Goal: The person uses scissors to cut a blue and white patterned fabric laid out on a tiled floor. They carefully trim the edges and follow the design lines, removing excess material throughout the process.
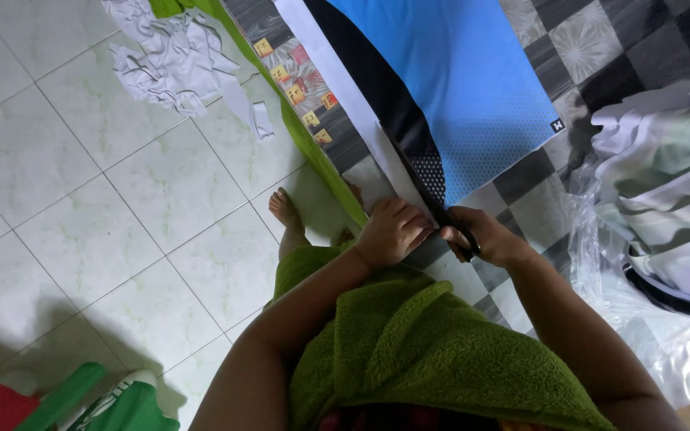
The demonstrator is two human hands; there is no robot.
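Observation:
My right hand [489,239] grips black scissors [441,209], whose blades point up along the edge of a blue, black and white printed fabric sheet [457,80] lying on a table. My left hand [393,231] presses down on the white edge of that sheet [337,88], right beside the scissors. A green towel [425,351] covers my chest and lap below both arms.
The table has a grey checkered cover [592,48] with a green edge [301,132]. Folded printed fabric in clear plastic [664,207] lies at the right. White fabric scraps [177,64] lie on the tiled floor [81,199]. A bare foot [285,211] stands by the table. Red and green cloth [65,403] sits at bottom left.

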